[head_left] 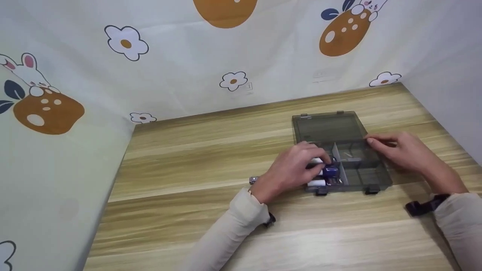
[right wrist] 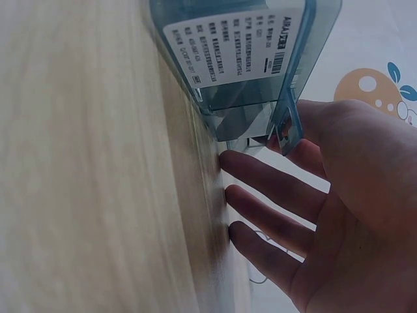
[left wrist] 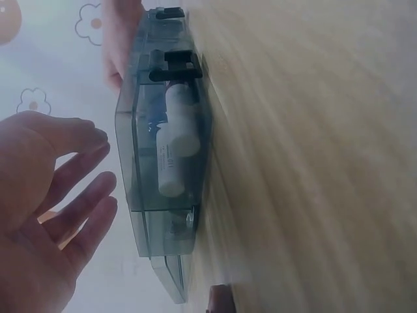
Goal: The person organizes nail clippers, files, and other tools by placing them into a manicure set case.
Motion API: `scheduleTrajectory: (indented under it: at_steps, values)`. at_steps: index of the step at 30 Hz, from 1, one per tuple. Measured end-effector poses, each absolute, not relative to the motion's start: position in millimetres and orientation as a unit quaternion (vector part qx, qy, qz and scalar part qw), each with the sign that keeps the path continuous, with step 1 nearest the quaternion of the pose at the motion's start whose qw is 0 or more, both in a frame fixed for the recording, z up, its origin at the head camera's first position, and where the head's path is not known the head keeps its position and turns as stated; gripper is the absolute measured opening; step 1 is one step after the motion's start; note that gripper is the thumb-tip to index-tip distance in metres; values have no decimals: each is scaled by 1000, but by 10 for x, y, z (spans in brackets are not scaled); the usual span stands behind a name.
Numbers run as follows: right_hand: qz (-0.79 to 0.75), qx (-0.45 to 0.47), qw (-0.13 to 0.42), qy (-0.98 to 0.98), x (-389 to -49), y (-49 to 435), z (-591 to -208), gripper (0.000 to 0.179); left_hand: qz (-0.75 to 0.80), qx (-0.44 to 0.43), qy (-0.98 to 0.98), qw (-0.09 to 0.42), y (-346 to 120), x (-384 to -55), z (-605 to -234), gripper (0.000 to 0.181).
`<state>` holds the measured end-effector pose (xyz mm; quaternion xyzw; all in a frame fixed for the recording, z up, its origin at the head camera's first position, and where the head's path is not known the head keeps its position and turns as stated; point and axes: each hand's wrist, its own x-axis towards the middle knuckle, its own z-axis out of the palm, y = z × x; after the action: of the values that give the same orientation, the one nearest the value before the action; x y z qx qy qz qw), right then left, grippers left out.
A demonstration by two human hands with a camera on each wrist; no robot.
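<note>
A translucent grey compartment box (head_left: 361, 175) lies on the table with its lid (head_left: 327, 128) folded back. In its left section lie small bottles with white caps, one with a dark blue body (head_left: 331, 172). My left hand (head_left: 290, 167) hovers over these bottles; in the left wrist view its fingers (left wrist: 81, 231) are slightly bent and apart, with nothing between them. At the box's right side, my right hand (head_left: 408, 152) pinches the edge near the hinge between thumb and forefinger. Its other fingers (right wrist: 270, 179) stretch out beside the box, which bears a white printed label (right wrist: 238, 49).
A small shiny object (head_left: 253, 180) lies beside my left wrist, partly hidden by it. The wooden table (head_left: 188, 180) meets patterned cloth walls (head_left: 180, 79) at the back and sides. Two black latches (head_left: 372, 189) stick out from the box's front.
</note>
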<state>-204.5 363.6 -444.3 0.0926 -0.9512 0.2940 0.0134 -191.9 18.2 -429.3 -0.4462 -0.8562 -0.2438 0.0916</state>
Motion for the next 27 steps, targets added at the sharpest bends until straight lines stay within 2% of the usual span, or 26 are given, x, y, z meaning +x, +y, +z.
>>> scheduleTrajectory:
  at_steps: [8, 16, 27]
  values:
    - [299, 101, 28, -949, -2063, 3653, -4453, 39, -261, -464, -840, 104, 94, -1893, -4331, 11]
    - [294, 96, 23, -951, -2033, 3657, -4450, 42, -262, -482, -831, 98, 90, -1891, -4334, 13]
    - [301, 96, 7, -949, -2047, 3632, -4451, 45, -271, -448, -847, 98, -132, -1857, -4441, 13]
